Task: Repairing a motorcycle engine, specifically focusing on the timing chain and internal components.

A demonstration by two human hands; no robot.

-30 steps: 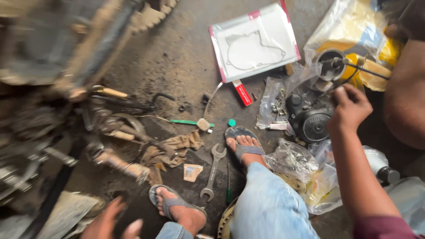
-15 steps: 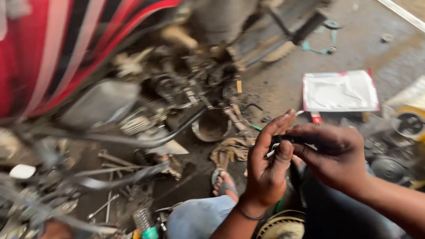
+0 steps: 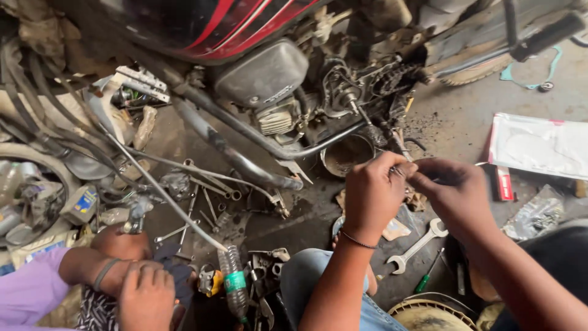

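Fingers of my left hand [image 3: 373, 193] and right hand [image 3: 452, 190] meet, pinched together on one small metal part [image 3: 399, 172], hard to make out, just right of the round pan [image 3: 346, 155]. Below the pan lies one spanner [image 3: 419, 246] on bare floor; left of it, clutter and another person's two hands [image 3: 142, 288].

A black fuel tank [image 3: 202, 24] is showing red stripes; a silver spanner [image 3: 418, 246] is lying beside a green-handled screwdriver [image 3: 427, 280].
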